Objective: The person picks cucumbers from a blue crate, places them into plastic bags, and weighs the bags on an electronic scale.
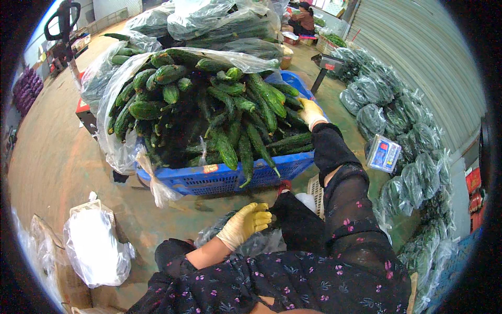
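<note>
A blue plastic crate (251, 178), lined with clear plastic, stands in front of me, heaped with green cucumbers (225, 149). My right hand (312, 113), in a pale yellow glove, reaches to the crate's right side. Its fingers close on the end of a cucumber (294, 101) there, though they are partly hidden. My left hand (246, 224), gloved alike, is held over my lap with the fingers stretched out and nothing in them. Below it lies a clear plastic bag (256, 245) with dark contents that I cannot make out.
Bagged cucumbers (219, 26) are piled behind the crate. Along the right wall lie many filled plastic bags (413, 125) and a blue-and-white box (384, 153). A stack of white plastic bags (97, 246) sits at left. A pallet-jack handle (64, 23) rises far left; another person (303, 21) sits far back.
</note>
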Demonstrator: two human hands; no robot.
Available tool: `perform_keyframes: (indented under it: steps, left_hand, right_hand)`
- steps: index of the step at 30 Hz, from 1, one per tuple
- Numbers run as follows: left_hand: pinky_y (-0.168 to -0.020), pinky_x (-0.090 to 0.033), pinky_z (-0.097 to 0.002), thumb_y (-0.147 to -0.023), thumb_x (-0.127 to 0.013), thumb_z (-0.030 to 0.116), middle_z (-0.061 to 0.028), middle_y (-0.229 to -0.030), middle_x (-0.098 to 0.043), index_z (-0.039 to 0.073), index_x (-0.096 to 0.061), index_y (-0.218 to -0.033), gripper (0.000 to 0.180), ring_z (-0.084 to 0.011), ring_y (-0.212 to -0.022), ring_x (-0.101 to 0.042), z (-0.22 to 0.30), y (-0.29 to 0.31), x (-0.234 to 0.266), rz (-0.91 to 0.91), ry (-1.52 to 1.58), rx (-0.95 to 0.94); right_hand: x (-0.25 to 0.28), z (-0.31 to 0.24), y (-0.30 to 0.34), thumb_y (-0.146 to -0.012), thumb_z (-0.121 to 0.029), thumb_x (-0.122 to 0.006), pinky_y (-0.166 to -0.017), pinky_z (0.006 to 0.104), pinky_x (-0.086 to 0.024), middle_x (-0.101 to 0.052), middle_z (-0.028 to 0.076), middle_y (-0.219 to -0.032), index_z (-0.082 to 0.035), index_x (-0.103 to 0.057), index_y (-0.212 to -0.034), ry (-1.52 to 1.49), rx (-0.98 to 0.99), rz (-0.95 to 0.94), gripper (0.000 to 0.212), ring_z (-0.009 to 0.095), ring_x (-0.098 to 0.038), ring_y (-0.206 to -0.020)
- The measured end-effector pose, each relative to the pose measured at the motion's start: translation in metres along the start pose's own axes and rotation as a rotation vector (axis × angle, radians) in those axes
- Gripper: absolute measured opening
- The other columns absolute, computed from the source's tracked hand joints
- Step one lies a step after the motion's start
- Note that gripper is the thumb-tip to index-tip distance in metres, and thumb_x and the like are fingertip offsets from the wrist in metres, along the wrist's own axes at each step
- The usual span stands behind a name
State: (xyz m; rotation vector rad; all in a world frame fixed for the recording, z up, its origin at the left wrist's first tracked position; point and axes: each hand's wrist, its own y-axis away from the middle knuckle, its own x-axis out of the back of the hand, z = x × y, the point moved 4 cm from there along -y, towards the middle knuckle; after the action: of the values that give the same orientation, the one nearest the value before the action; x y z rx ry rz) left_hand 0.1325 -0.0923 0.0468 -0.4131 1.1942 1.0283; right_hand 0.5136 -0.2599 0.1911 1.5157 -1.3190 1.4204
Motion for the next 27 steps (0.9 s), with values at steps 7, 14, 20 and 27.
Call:
perform_keyframes:
  steps: [7, 14, 20, 27]
  left_hand:
    - [-0.091, -0.048, -0.0377, -0.093, -0.055, 0.046, -0.0128, -0.107, -0.065, 0.004, -0.054, -0.126, 0.053, -0.0247, -0.1, -0.062, 0.0, 0.003, -0.003, 0.009, -0.005, -0.021]
    - [-0.089, -0.049, -0.041, -0.091, -0.057, 0.045, -0.013, -0.107, -0.064, 0.003, -0.055, -0.125, 0.054, -0.0277, -0.1, -0.061, -0.01, 0.005, -0.013, 0.013, -0.043, -0.006]
    - [-0.088, -0.048, -0.0388, -0.091, -0.057, 0.044, -0.0118, -0.107, -0.064, 0.004, -0.056, -0.124, 0.052, -0.0265, -0.1, -0.061, -0.031, 0.007, -0.014, 0.007, -0.14, 0.02]
    - [-0.089, -0.049, -0.0401, -0.092, -0.056, 0.044, -0.0118, -0.107, -0.064, 0.003, -0.052, -0.129, 0.056, -0.0268, -0.1, -0.061, -0.069, -0.005, -0.053, -0.059, -0.383, 0.13]
  right_hand:
    - [0.077, -0.024, 0.072, -0.079, -0.03, -0.065, -0.088, 0.0426, -0.049, -0.067, 0.019, -0.106, -0.011, -0.066, -0.113, -0.109, -0.003, -0.012, 0.039, 0.036, -0.063, -0.101]
    - [0.114, 0.075, 0.224, -0.087, -0.037, -0.065, -0.05, 0.0275, -0.042, -0.063, 0.004, -0.073, -0.007, -0.065, -0.087, -1.019, -0.349, 0.137, 0.03, 0.013, -0.055, -0.053]
    - [0.085, 0.096, 0.361, -0.089, -0.038, -0.065, -0.046, 0.0268, -0.043, -0.063, 0.007, -0.076, -0.007, -0.062, -0.096, -1.788, -0.573, 0.264, 0.032, 0.016, -0.057, -0.055]
    - [0.1, 0.112, 0.461, -0.093, -0.033, -0.062, -0.063, 0.0309, -0.054, -0.065, 0.015, -0.089, 0.001, -0.058, -0.115, -2.237, -0.308, 0.386, 0.041, 0.021, -0.063, -0.071]
